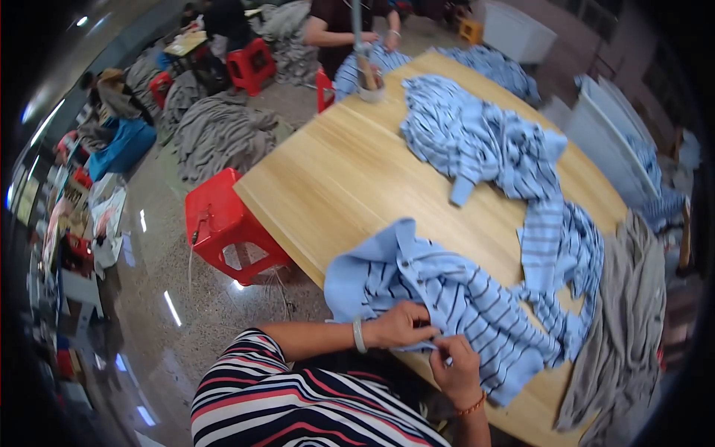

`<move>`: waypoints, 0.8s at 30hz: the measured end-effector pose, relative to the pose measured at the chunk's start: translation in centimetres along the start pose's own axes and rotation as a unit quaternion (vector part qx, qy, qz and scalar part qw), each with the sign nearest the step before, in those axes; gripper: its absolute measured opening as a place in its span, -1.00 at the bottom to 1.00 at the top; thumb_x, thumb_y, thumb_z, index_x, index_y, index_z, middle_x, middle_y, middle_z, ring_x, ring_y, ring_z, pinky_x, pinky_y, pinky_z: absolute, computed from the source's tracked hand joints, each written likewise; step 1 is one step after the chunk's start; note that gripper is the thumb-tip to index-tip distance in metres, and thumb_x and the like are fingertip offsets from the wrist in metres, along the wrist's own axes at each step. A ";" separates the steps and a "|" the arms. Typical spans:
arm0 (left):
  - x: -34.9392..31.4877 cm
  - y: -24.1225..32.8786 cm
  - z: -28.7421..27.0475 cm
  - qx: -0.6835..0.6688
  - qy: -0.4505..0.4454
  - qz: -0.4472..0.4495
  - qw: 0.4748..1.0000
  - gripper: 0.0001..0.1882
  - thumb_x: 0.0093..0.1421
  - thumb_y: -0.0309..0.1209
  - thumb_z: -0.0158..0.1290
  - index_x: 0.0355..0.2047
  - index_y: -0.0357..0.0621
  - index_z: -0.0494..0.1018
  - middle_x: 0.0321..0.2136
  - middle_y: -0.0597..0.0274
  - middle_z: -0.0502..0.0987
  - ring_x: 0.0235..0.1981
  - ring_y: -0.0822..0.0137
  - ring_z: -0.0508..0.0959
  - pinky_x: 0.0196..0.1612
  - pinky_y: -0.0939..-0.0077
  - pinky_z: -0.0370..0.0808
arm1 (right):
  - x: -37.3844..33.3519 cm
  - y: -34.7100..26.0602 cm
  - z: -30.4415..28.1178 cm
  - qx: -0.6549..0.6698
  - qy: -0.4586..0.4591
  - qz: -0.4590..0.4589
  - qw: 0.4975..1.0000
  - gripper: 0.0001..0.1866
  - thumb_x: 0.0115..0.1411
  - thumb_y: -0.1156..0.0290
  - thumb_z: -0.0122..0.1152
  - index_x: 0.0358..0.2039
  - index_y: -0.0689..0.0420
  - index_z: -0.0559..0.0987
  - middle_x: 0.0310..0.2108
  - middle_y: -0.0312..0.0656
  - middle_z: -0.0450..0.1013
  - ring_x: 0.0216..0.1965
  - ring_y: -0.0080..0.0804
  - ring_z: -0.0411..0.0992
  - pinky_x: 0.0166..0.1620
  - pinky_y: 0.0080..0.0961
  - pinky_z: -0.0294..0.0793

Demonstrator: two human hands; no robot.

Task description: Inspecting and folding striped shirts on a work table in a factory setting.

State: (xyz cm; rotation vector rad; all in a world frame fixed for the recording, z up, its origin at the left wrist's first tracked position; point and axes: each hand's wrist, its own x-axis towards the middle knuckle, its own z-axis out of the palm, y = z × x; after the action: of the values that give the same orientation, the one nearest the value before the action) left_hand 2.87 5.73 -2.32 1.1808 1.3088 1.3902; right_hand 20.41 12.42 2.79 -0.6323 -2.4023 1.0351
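A light blue cardigan (477,305) with dark stripes and small buttons down its front band lies across the near edge of the wooden table (320,179). My left hand (402,325), with a pale bangle at the wrist, pinches the cardigan's edge. Close beside it, my right hand (456,370) also has its fingers closed on the fabric, a beaded orange bracelet on that wrist. What exactly lies between the fingertips is too small to make out. The cardigan's plain blue hem spreads to the left of my hands.
More striped blue knitwear (484,134) is heaped on the table's far and right side. Grey garments (622,320) hang over the right edge. A red stool (223,216) stands at the left. Across the table, a person (346,22) handles striped fabric near a small cup (371,91).
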 end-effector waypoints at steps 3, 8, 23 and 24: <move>-0.4 -0.8 -0.4 0.114 -0.057 -0.007 0.992 -0.83 0.15 -0.40 0.16 -0.38 -0.30 0.53 -0.64 0.22 0.43 -0.53 0.62 0.32 -0.51 0.54 0.30 | -0.2 0.0 0.3 -0.037 0.028 -0.009 0.999 -0.82 -0.03 0.66 0.21 -0.37 0.18 0.51 -0.44 -0.10 0.44 -0.51 -0.21 0.47 -0.46 -0.41 0.46; -0.6 -1.6 -0.1 0.031 -0.045 -0.048 0.997 -0.81 0.18 -0.40 0.14 -0.31 -0.30 0.55 -0.55 0.36 0.50 -0.45 0.64 0.35 -0.43 0.59 0.34 | -0.1 -0.6 0.4 -0.077 0.030 -0.024 0.996 -0.84 0.06 0.57 0.20 -0.29 0.21 0.52 -0.44 -0.06 0.44 -0.47 -0.15 0.44 -0.40 -0.36 0.44; -0.8 0.7 -1.1 0.207 -0.085 0.075 0.972 -0.61 0.07 -0.19 0.12 -0.52 -0.32 0.30 -0.54 -0.07 0.40 -0.46 -0.06 0.43 -0.36 0.16 0.35 | 0.2 1.1 0.4 -0.151 -0.051 -0.052 0.986 -0.76 0.15 0.43 0.21 -0.16 0.19 0.51 -0.39 0.01 0.44 -0.34 0.03 0.43 -0.32 -0.20 0.45; -1.0 0.4 -1.0 0.228 -0.099 0.093 0.964 -0.64 0.07 -0.21 0.10 -0.45 -0.30 0.30 -0.48 -0.07 0.42 -0.39 -0.09 0.44 -0.30 0.14 0.37 | 0.2 1.3 0.4 -0.153 -0.051 -0.050 0.986 -0.76 0.15 0.43 0.22 -0.16 0.19 0.51 -0.39 0.01 0.44 -0.35 0.03 0.43 -0.33 -0.20 0.45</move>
State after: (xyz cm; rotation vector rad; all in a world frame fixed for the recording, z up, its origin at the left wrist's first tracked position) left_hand 2.03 4.59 -2.01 1.7417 1.4444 1.0876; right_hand 20.30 13.13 1.64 -0.5632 -2.6794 0.6769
